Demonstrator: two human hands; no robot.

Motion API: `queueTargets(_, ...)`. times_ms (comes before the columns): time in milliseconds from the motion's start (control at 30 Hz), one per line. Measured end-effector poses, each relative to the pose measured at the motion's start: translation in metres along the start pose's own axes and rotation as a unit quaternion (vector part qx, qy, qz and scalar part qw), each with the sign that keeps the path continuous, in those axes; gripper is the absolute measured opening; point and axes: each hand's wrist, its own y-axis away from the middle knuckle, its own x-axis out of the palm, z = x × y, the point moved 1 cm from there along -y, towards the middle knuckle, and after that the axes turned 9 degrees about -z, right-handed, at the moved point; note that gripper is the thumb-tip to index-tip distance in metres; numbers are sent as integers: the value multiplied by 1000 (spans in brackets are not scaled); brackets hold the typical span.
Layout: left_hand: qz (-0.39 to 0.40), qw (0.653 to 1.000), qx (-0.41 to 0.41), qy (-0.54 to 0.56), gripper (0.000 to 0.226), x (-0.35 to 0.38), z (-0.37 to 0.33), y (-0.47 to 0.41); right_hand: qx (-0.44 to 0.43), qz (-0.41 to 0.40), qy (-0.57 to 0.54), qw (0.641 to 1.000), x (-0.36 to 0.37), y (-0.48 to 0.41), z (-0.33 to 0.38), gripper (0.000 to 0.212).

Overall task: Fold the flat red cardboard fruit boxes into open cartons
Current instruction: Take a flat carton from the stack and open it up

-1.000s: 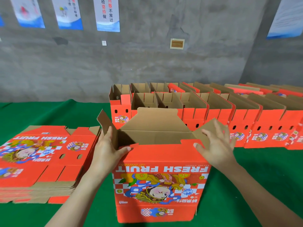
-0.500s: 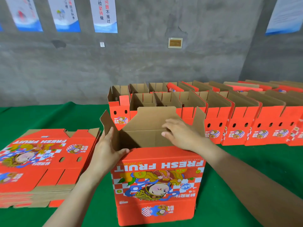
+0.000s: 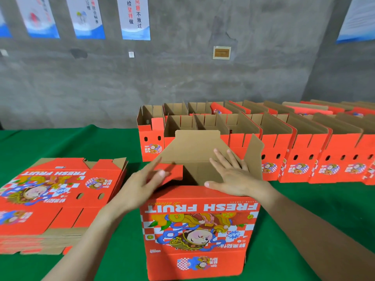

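A red "FRESH FRUIT" carton (image 3: 199,230) stands upright on the green table in front of me, its print upside down. My left hand (image 3: 142,183) presses the left side flap (image 3: 170,172) inward over the opening with straight fingers. My right hand (image 3: 231,175) lies flat with spread fingers on the brown far flap (image 3: 192,149), which leans in over the opening. The right side flap (image 3: 254,157) still stands up. A stack of flat red boxes (image 3: 52,195) lies to the left.
Two rows of folded open cartons (image 3: 284,151) stand behind the carton and run off to the right. The green table cloth (image 3: 71,142) meets a grey concrete wall with posters at the back.
My left hand has pushed the left flap from upright down into the opening. My right hand has moved from the right flap to the far flap and flattened on it.
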Motion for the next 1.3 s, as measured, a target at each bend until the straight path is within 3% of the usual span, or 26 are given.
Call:
queueTargets(33, -23, 999, -18, -18, 37, -2, 3, -7, -2, -2, 1, 1000, 0, 0, 1, 90)
queueTargets(100, -76, 991, -25, -106, 25, -5, 3, -23, -4, -4, 2, 1000, 0, 1, 1, 90)
queueTargets(200, -30, 981, -60, -183, 54, -1, 3, -40, -4, -10, -2, 1000, -1, 3, 1, 90)
queueTargets(333, 100, 987, -114, 57, 76, 5, 8, -47, -2, -63, -4, 998, -5, 11, 1, 86)
queueTargets(433, 67, 990, -102, 70, 81, 8, 14, -46, -19, -196, 43, 979, -13, 16, 2, 83)
queueTargets(500, 51, 993, -88, 62, 82, 9, 17, -47, -32, -320, 61, 945, -21, 22, -3, 85)
queueTargets(600, 51, 995, -79, 43, 84, 9, 18, -48, 46, -466, -73, 881, -36, 31, -28, 95)
queueTargets(633, 48, 995, -79, 40, 85, 8, 19, -48, 91, -466, -154, 867, -38, 34, -38, 96)
queueTargets(700, 44, 995, -82, 42, 85, 9, 22, -49, 140, -370, -332, 856, -35, 40, -48, 79)
queueTargets(767, 43, 994, -89, 43, 83, 9, 24, -50, 87, -262, -444, 852, -26, 47, -47, 47)
queueTargets(833, 41, 994, -95, 43, 79, 10, 24, -52, 32, -242, -454, 857, -23, 53, -41, 53)
queueTargets(900, 38, 993, -101, 41, 76, 11, 23, -53, 12, -238, -403, 884, -23, 55, -39, 52)
queueTargets(1033, 32, 993, -108, 39, 74, 13, 20, -52, -40, -152, -332, 930, -9, 58, -37, 26)
queueTargets(1100, 34, 993, -108, 44, 74, 14, 17, -51, -26, -168, -348, 922, -6, 60, -36, 17)
queueTargets(1300, 15, 995, -74, 70, 72, 12, 13, -49, 31, -208, -387, 898, -7, 57, -37, 20)
